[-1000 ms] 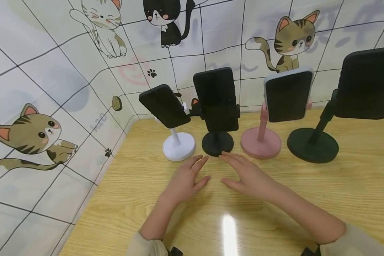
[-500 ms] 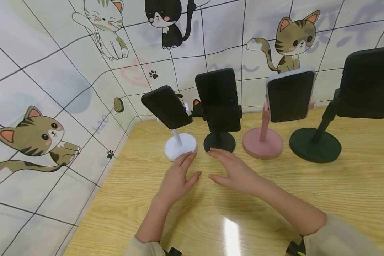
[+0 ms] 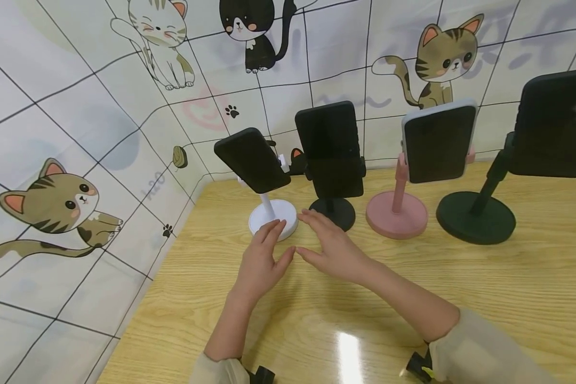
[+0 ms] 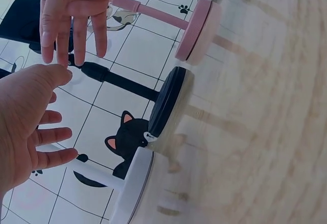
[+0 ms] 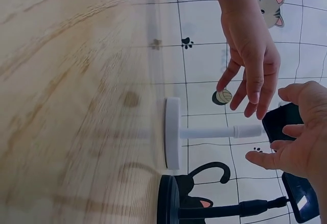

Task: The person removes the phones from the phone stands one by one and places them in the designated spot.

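Note:
My left hand (image 3: 260, 262) hovers above the table in front of the white phone stand (image 3: 283, 212), its fingers fairly straight and holding nothing. Close to it, my right hand (image 3: 335, 249) hangs in front of the black phone stand (image 3: 346, 216), fingers extended and likewise bare. The two thumbs nearly meet in the head view. A black phone (image 3: 253, 160) leans tilted in the white stand, and another dark phone (image 3: 330, 149) stands in the black one. The right wrist view shows the left hand (image 5: 253, 55) facing the right hand (image 5: 301, 132), both apart from the stands.
To the right are a pink phone stand (image 3: 397, 216) bearing a light-edged phone (image 3: 439, 143) and a dark green stand (image 3: 477, 218) with a larger black device (image 3: 557, 125). A cat-patterned wall covering (image 3: 336, 53) borders the wooden table (image 3: 384, 330) behind and at left.
Both hands have shifted left and slightly farther from me. The right hand has moved more, from in front of the black stand toward the white one. All stands stay in place.

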Motion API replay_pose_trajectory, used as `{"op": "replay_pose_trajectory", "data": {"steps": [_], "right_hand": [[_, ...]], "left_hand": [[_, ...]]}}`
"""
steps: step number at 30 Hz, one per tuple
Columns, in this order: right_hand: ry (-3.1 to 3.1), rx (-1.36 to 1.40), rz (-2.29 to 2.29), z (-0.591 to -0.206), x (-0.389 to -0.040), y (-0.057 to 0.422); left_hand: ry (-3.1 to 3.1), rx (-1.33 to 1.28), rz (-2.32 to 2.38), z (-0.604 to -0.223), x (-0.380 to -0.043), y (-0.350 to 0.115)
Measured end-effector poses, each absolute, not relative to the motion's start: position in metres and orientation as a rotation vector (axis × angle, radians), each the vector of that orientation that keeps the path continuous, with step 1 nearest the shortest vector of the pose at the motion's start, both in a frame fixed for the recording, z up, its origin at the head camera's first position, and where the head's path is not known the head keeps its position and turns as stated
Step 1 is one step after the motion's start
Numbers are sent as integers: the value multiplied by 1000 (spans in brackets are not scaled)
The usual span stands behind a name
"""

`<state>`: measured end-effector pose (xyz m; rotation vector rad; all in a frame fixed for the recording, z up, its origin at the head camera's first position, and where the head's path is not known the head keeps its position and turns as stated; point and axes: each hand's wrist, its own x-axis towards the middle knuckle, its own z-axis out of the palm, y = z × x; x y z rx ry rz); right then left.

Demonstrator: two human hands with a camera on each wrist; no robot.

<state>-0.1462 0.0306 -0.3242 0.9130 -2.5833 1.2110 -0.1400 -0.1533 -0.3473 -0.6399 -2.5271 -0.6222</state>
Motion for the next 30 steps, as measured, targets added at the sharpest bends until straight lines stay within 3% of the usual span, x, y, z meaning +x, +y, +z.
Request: {"op": "replay_pose_trajectory", "data": {"steps": [30], "right_hand": [[-2612,680,1541,-288,-170,7]], "left_hand": [[-2366,-338,-1061,-330,-156,-168]]}}
